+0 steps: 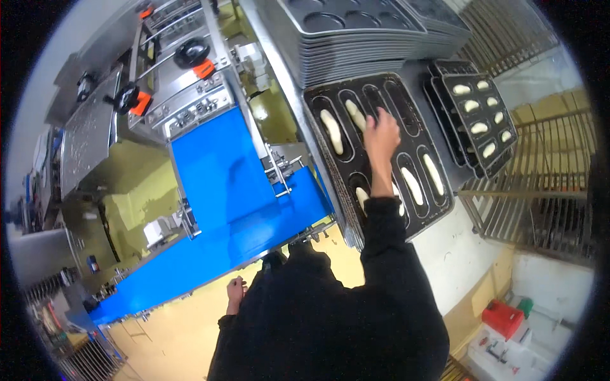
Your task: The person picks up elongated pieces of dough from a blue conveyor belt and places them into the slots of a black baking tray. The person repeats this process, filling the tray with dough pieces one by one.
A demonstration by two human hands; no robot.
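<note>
My right hand (382,136) reaches over a dark baking tray (394,84) with long oval moulds. Its fingers are somewhat apart, by the lower end of a pale dough stick (355,113) lying in a far-row mould; whether they touch it I cannot tell. Left of that lies another dough stick (332,131). Two far-row moulds at the right hold no dough. In the near row, dough sticks (412,185) lie in the moulds, some partly covered by my right forearm. Low beside my body, my left hand (236,290) hangs with loosely bent fingers and nothing visible in it.
A blue conveyor belt (222,171) runs from a steel machine (184,70) with black handwheels, left of the tray. Behind the tray rises a tall stack of baking trays (356,51). Trays with shorter dough pieces (479,128) and metal racks (540,184) stand at the right.
</note>
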